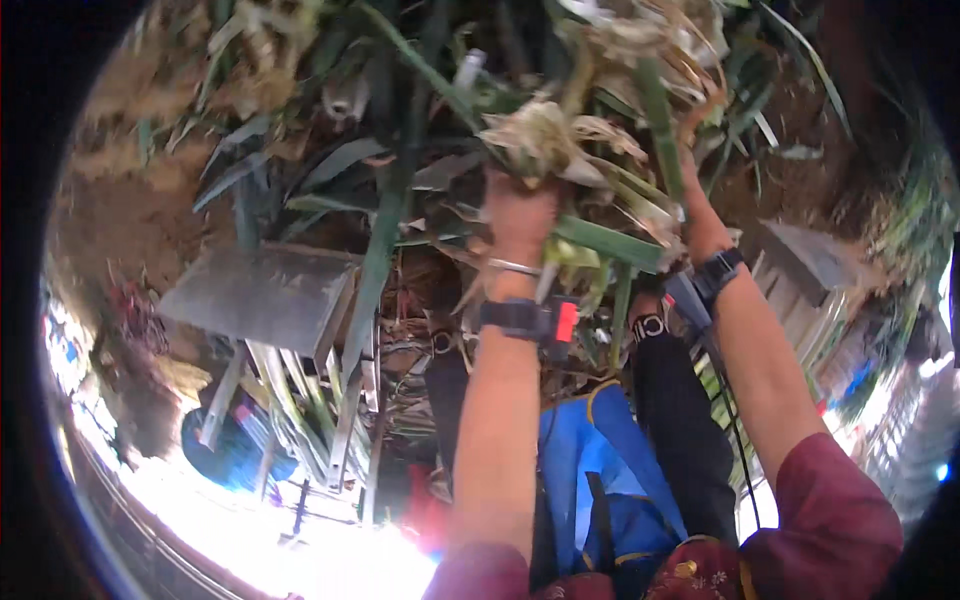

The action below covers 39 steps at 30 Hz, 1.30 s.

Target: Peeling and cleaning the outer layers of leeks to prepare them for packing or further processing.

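Observation:
Both my arms reach forward into a heap of leeks and loose leek leaves. My left hand (520,215) is blurred and closed on a clump of withered leek leaves (540,140); its fingertips are hidden under them. Further right and a little farther out, my right hand (695,135) is seen edge-on, its fingers curled against another bunch of pale, dry leek leaves (660,35). A broad green leaf (605,243) slants between my wrists. Each wrist carries a dark strap with a small device.
A grey wooden stool (265,290) stands at the left, with pale leek stems (295,400) beside it. Another wooden piece (805,260) lies at the right. Brown soil (130,220) shows at the left. Below my arms are my dark-clothed legs and a blue cloth (610,450).

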### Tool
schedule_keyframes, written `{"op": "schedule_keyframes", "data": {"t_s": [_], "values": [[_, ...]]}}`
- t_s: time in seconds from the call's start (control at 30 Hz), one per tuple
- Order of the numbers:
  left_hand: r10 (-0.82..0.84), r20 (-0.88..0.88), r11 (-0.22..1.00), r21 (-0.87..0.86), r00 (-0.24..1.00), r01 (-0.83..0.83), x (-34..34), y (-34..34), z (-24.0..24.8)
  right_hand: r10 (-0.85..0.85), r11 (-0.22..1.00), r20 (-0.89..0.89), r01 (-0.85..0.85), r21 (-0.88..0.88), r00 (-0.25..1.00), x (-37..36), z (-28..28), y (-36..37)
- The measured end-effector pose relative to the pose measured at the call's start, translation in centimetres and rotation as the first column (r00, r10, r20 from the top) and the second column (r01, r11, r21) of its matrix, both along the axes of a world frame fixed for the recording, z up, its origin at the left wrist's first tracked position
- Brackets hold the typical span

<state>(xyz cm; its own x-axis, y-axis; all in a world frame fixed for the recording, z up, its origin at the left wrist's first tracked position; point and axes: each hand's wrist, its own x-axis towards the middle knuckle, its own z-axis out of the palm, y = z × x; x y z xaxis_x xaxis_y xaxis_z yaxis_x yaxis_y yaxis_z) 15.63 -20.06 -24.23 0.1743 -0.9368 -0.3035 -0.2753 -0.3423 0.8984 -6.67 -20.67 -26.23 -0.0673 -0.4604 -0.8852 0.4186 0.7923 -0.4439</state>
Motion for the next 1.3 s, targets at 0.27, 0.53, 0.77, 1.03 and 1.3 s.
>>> {"op": "schedule_keyframes", "data": {"t_s": [0.27,0.53,0.77,1.03,1.3], "values": [[0.156,-0.154,0.971,0.205,0.976,-0.123,-1.3,2.9,-0.6,-0.011,0.998,0.14,0.001,0.068,0.99,-1.8,-0.2,1.4],[0.095,-0.13,0.966,0.252,0.987,-0.059,-3.6,2.7,5.2,-0.029,0.994,0.228,0.004,0.109,0.973,-3.7,3.4,4.9],[0.149,-0.284,0.97,0.226,0.947,-0.085,-5.2,3.2,10.5,-0.003,0.992,0.083,-0.007,0.128,0.997,-4.8,4.8,6.1],[-0.163,-0.314,0.96,0.168,0.935,0.223,-6.8,2.3,15.9,0.091,0.994,-0.102,-0.083,0.071,0.991,-3.8,7.0,6.3],[-0.326,-0.44,0.904,0.113,0.837,0.411,-8.7,3.3,21.6,0.105,0.993,-0.264,-0.087,0.081,0.959,-3.2,10.6,9.8]]}}
